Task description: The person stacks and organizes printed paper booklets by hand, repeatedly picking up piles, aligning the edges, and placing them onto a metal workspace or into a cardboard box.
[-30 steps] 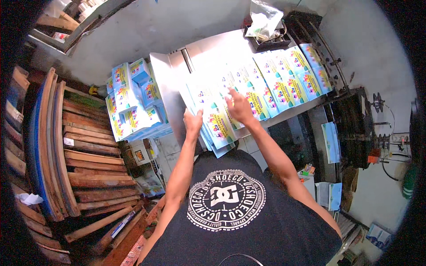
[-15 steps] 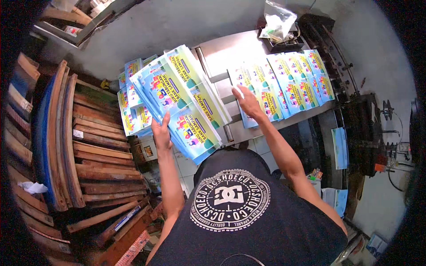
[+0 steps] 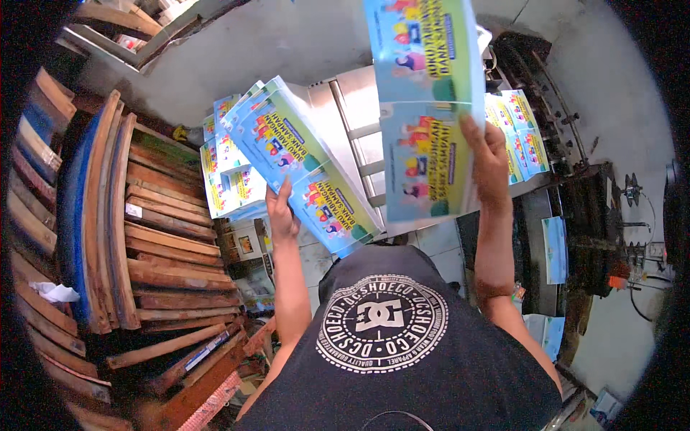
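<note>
My left hand [image 3: 283,214] grips the lower left edge of a slanted stack of printed sheets [image 3: 309,169], blue and green with colourful cartoon figures, thumb on top. My right hand [image 3: 491,161] is raised over the table's right part, closed on the right edge of a printed sheet [image 3: 424,136] of the same design. This sheet is held upright, slightly blurred, and hides part of the table. Whether it is one sheet or several together I cannot tell. Beyond it lies a row of printed sheets [image 3: 528,136], partly covered.
The metal table [image 3: 359,97] has slots across it. More printed stacks [image 3: 241,188] lie at its left end. Wooden-framed screens [image 3: 172,255] fill a rack at left. Dark machinery [image 3: 586,223] stands at right, with a blue sheet [image 3: 554,248] nearby.
My right hand has risen from the sheets on the table and now holds a printed sheet up. The left-hand stack shows fewer columns of prints and has shifted slightly.
</note>
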